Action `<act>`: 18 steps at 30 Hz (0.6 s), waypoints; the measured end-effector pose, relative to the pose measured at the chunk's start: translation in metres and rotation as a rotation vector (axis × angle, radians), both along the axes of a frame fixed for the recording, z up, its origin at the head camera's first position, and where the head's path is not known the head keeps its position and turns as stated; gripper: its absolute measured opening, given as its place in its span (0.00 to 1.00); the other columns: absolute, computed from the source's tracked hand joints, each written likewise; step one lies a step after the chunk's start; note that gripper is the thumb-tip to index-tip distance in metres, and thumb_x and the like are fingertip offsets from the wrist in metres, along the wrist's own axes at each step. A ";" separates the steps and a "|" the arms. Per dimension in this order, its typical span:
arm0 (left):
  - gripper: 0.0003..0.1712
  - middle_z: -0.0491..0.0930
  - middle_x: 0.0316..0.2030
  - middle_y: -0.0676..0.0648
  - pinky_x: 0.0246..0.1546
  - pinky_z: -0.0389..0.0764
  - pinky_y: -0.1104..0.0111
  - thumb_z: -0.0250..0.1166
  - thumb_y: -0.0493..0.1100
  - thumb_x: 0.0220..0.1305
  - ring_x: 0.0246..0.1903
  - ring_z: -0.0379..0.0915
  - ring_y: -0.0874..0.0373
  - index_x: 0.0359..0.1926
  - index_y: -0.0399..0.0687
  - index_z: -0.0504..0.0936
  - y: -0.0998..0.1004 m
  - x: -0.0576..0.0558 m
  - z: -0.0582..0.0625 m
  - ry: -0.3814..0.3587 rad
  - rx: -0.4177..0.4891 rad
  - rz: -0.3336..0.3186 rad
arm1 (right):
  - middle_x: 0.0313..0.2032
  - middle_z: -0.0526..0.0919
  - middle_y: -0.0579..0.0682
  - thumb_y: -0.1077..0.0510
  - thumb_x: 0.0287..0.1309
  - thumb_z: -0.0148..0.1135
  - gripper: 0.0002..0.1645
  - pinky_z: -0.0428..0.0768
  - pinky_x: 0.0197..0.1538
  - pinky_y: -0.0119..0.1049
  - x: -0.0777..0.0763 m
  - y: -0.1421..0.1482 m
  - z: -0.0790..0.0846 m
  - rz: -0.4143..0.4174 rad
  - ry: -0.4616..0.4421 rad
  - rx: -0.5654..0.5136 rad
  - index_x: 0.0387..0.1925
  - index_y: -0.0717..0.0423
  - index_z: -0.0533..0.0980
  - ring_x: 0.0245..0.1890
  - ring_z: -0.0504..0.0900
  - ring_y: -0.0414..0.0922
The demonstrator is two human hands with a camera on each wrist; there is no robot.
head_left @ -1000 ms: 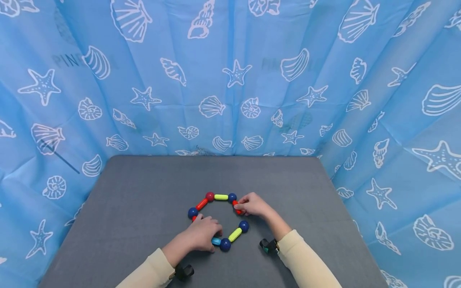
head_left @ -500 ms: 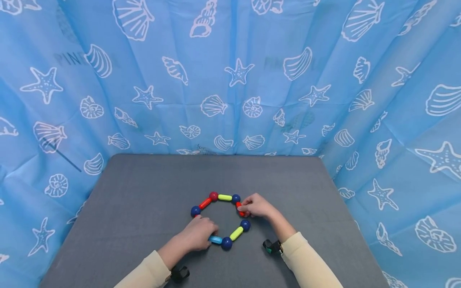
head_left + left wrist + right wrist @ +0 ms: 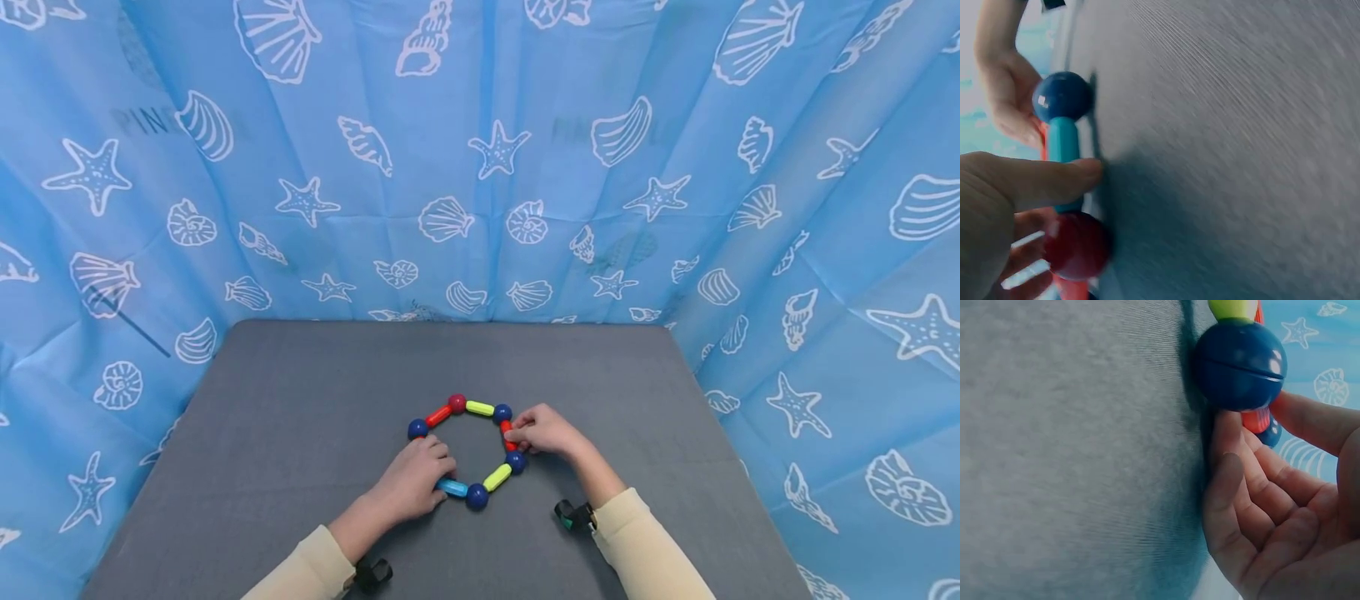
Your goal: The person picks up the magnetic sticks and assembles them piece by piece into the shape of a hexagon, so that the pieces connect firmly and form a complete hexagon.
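Observation:
A ring of magnetic sticks and balls lies on the grey table (image 3: 330,375). My right hand (image 3: 547,431) pinches a red magnetic stick (image 3: 507,429) on the ring's right side. One end of that stick meets the far blue ball (image 3: 503,412), the other the near blue ball (image 3: 515,462). My left hand (image 3: 412,479) grips the light blue magnetic stick (image 3: 1063,140), its thumb across it and fingers behind. Beside that thumb sits a red ball (image 3: 1077,245), hidden under the hand in the head view. Another blue ball (image 3: 477,497) joins the light blue stick to a yellow stick (image 3: 497,477).
The ring's far side has a red ball (image 3: 457,404), a yellow stick (image 3: 480,408), a red stick (image 3: 438,416) and a blue ball (image 3: 417,429). A blue curtain (image 3: 465,275) with seashell prints stands around the table. Both wrists wear black cameras.
The gap between the right-hand red stick and the near blue ball has closed. The ring's far and left parts shifted rightward, with the left hand moving slightly away from the body.

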State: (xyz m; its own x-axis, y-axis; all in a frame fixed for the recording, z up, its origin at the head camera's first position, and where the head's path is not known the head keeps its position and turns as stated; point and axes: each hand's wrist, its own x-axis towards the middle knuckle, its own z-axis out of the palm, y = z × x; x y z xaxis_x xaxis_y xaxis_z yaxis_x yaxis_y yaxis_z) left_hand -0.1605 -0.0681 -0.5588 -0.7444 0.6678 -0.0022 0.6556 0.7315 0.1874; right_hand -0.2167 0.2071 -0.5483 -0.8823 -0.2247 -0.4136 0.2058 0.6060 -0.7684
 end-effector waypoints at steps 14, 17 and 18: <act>0.79 0.39 0.81 0.46 0.68 0.53 0.33 0.85 0.61 0.37 0.77 0.41 0.38 0.81 0.63 0.40 -0.045 -0.042 -0.012 -0.466 0.386 0.204 | 0.64 0.77 0.56 0.46 0.49 0.79 0.52 0.79 0.57 0.50 0.013 0.025 -0.001 0.008 0.292 -0.005 0.72 0.57 0.65 0.58 0.78 0.53; 0.77 0.45 0.80 0.46 0.69 0.52 0.34 0.84 0.60 0.38 0.77 0.43 0.39 0.81 0.60 0.42 -0.050 -0.046 -0.016 -0.511 0.405 0.200 | 0.77 0.56 0.57 0.48 0.45 0.82 0.68 0.67 0.69 0.58 0.014 0.028 -0.003 0.174 0.230 -0.020 0.79 0.52 0.50 0.73 0.63 0.59; 0.77 0.47 0.80 0.46 0.69 0.51 0.35 0.84 0.60 0.38 0.77 0.44 0.40 0.81 0.59 0.43 -0.051 -0.047 -0.018 -0.510 0.405 0.200 | 0.78 0.52 0.57 0.48 0.44 0.83 0.70 0.63 0.70 0.59 0.015 0.028 -0.003 0.215 0.210 -0.013 0.80 0.51 0.48 0.75 0.59 0.60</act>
